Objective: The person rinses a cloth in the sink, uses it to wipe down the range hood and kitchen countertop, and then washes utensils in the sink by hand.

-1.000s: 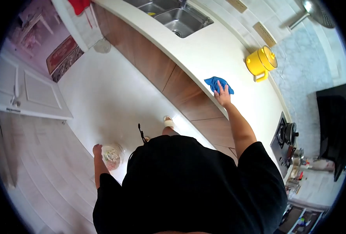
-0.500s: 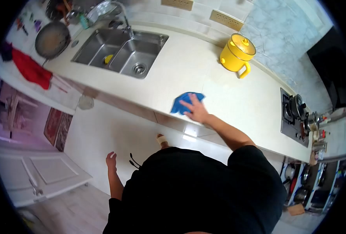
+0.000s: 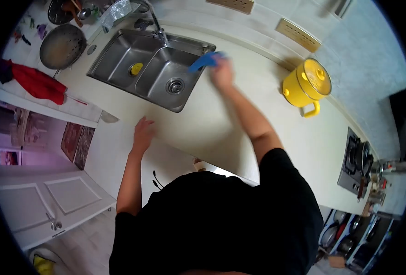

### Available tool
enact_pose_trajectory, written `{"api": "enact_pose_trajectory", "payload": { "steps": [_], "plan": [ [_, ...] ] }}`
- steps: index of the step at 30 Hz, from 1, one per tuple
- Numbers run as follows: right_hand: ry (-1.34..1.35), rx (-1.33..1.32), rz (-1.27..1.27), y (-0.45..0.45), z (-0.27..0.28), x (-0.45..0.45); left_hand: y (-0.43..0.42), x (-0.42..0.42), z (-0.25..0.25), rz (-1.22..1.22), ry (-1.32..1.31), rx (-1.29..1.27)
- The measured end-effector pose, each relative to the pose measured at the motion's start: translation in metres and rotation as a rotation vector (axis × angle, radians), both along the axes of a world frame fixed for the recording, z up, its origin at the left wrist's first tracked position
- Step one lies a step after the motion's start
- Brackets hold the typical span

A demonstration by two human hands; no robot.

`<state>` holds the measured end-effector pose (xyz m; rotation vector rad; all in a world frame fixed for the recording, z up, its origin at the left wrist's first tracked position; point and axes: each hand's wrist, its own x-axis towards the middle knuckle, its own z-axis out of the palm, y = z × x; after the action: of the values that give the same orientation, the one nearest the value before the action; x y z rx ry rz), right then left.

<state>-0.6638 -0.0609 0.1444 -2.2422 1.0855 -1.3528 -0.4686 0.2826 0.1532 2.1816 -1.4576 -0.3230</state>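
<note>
The fingers (image 3: 218, 60) of the right hand (image 3: 222, 75) are closed on a blue cloth (image 3: 204, 60), gripping one end of it. They are blurred, so how each finger lies cannot be told. The cloth stretches from them towards the sink (image 3: 141, 94), crossing its right rim in this view, with its tip over the right basin. Whether the cloth touches the rim is not clear. The right arm reaches across the table (image 3: 258, 103), to the right of the sink.

The left hand (image 3: 142, 137) is on the near side of the sink, apart from it. Its fingers are loosely spread and slightly bent, with nothing in them; they too are a little blurred.

In the sink, a yellow thing (image 3: 136, 69) lies in the left basin, and the drain (image 3: 175, 85) shows in the right one. The tap (image 3: 158, 31) stands at the back of the sink. To the right of the sink, well apart, a yellow pot (image 3: 299, 87) stands upright with its lid on and its handle towards the near side. Farther right of the sink is the stove (image 3: 347, 176), with a black pan (image 3: 362, 156) on it. A wok (image 3: 62, 48) is just left of the sink.
</note>
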Motion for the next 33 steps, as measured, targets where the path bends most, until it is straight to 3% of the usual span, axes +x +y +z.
{"api": "enact_pose_trajectory", "payload": {
  "steps": [2,3,4,5,8,10,14,18,20,30,33],
  "plan": [
    [0.158,-0.024,-0.321,-0.099,-0.017,-0.058,-0.024,-0.003,-0.003,-0.077,-0.012,0.069],
    [0.188,0.254,-0.437,-0.108,0.002,-0.084,-0.034,-0.005,0.001,-0.094,0.019,0.094],
    [0.286,0.399,-0.456,-0.133,-0.019,-0.112,-0.040,-0.008,0.003,-0.111,0.052,0.120],
    [0.587,0.631,-0.496,-0.129,-0.016,-0.125,-0.043,-0.010,0.007,-0.107,0.064,0.113],
    [0.697,0.341,-0.480,-0.095,-0.026,-0.105,-0.054,-0.007,0.009,-0.124,0.075,0.086],
    [0.712,0.182,-0.193,-0.079,-0.042,-0.064,-0.058,0.000,-0.003,-0.161,0.068,0.085],
    [0.657,0.120,0.106,-0.016,-0.027,0.002,-0.074,0.002,-0.005,-0.110,0.165,0.063],
    [0.723,-0.045,0.492,-0.002,-0.027,-0.027,-0.080,0.010,0.005,-0.081,0.223,0.042],
    [0.878,-0.039,0.492,0.014,-0.001,-0.055,-0.080,0.023,0.008,-0.081,0.196,0.043],
    [0.834,0.283,-0.180,-0.022,-0.030,0.029,-0.076,0.097,-0.001,-0.153,0.197,-0.050],
    [0.827,0.339,-0.159,0.000,-0.024,0.033,-0.072,0.142,0.003,-0.155,0.217,-0.071]
  ]
}}
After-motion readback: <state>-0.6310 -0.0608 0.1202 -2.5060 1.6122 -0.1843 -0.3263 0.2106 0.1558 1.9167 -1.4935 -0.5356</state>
